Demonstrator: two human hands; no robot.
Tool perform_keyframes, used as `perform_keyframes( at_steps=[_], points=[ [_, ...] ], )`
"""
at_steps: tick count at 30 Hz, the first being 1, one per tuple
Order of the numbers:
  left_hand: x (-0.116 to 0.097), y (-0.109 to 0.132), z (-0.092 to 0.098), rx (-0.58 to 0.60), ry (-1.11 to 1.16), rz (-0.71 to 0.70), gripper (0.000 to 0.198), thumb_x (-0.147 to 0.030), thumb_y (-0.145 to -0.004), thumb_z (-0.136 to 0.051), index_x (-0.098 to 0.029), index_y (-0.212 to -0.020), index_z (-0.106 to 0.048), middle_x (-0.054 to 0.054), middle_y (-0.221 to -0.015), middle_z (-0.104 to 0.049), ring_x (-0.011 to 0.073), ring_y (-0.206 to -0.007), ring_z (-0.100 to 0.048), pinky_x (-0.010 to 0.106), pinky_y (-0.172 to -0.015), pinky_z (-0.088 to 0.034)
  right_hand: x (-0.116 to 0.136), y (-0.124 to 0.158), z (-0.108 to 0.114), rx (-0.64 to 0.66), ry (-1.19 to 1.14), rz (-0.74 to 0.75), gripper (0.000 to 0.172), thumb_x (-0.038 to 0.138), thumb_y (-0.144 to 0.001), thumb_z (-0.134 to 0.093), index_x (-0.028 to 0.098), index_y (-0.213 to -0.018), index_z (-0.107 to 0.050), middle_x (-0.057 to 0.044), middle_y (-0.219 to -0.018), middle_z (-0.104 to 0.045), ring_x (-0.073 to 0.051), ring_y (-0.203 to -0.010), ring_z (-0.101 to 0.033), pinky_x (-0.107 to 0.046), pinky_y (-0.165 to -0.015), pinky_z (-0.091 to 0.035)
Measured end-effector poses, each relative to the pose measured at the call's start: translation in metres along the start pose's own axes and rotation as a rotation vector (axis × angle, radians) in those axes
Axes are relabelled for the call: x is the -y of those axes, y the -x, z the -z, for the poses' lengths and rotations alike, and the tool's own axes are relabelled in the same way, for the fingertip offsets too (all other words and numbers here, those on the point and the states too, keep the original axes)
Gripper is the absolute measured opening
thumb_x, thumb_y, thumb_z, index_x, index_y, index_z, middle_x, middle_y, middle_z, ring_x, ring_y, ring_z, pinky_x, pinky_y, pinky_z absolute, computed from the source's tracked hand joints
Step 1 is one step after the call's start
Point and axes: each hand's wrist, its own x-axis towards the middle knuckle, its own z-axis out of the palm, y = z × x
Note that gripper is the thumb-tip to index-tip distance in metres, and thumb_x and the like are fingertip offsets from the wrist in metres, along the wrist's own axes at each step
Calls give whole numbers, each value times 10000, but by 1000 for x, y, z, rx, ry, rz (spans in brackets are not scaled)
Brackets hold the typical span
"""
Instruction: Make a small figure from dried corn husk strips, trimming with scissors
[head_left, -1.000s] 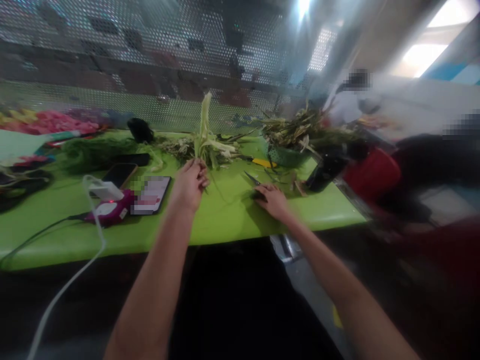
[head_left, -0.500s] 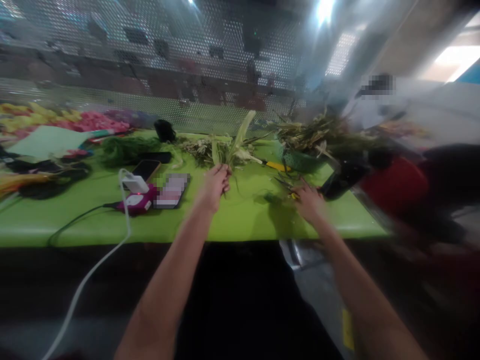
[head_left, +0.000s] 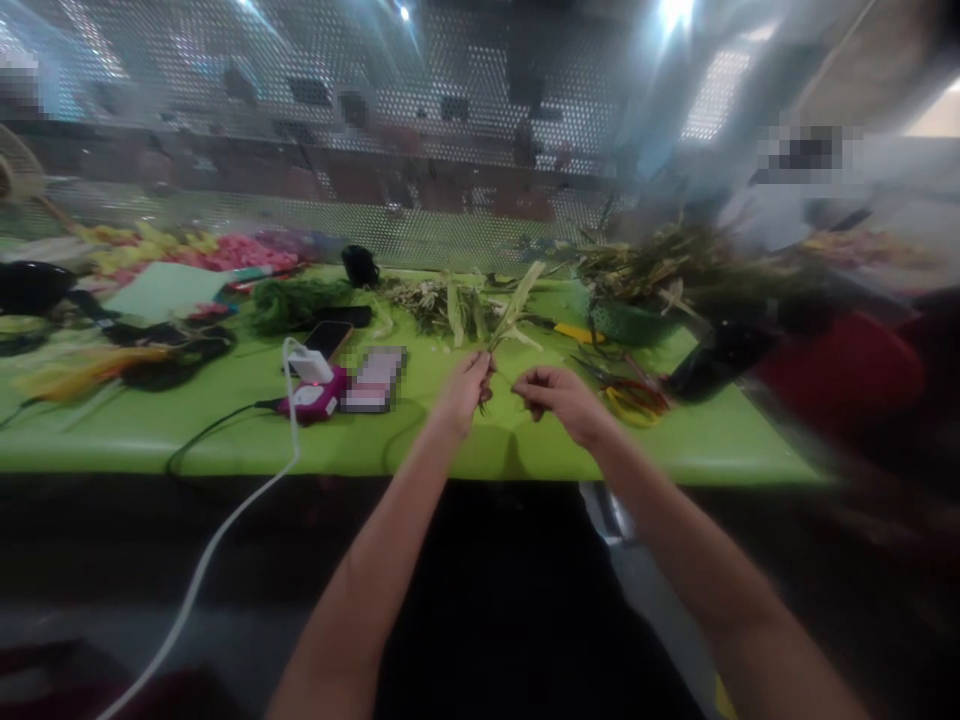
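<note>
My left hand [head_left: 466,391] is closed around the stems of a small bunch of pale green leaves [head_left: 510,312], held just above the lime-green table [head_left: 225,430]. My right hand [head_left: 559,396] hovers close beside it with fingers curled in a pinch; what it pinches is too small to make out. Scissors with yellow and red handles [head_left: 630,397] lie on the table just right of my right hand. A heap of cut leaves [head_left: 439,297] lies behind the bunch.
Two phones [head_left: 375,366] and a magenta device [head_left: 311,398] with a white charger and cable [head_left: 225,520] lie at left. A green basket of foliage [head_left: 637,290] stands at right. Pink and yellow flowers [head_left: 187,250] sit far left. Another person [head_left: 795,210] is at the right end.
My right hand left the table near the scissors and moved left to meet the left hand. The left hand drew the leaf bunch nearer. The view shifted right.
</note>
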Motion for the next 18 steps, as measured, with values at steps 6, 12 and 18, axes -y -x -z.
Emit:
perform_keyframes(
  at_steps=[6, 12, 18],
  points=[
    [3, -5, 17, -71, -155, -42, 232, -309, -919, -533, -158, -767, -620, -66, -529, -335, 51, -436, -271, 172, -434, -250, 13, 5, 20, -147, 667, 283, 193, 372, -827, -672, 189, -767, -688, -9, -686, -675, -134, -610, -566, -255, -578, -385],
    [-1, -1, 6, 37, -132, -22, 242, -343, -918, -545, -166, -789, -648, -74, -480, -290, 65, -430, -245, 185, -435, -250, 22, 6, 22, -182, 1051, 381, 90, 252, -869, -640, 217, -814, -701, -26, -806, -726, -171, -716, -621, -271, -635, -358],
    [8, 7, -13, 130, -132, 92, 218, -314, -916, -536, -161, -787, -623, -31, -566, -478, 48, -420, -259, 178, -418, -232, 20, 3, 17, -238, 1148, 429, 91, 236, -883, -614, 221, -813, -671, -25, -810, -691, -173, -721, -583, -273, -622, -328]
  ],
)
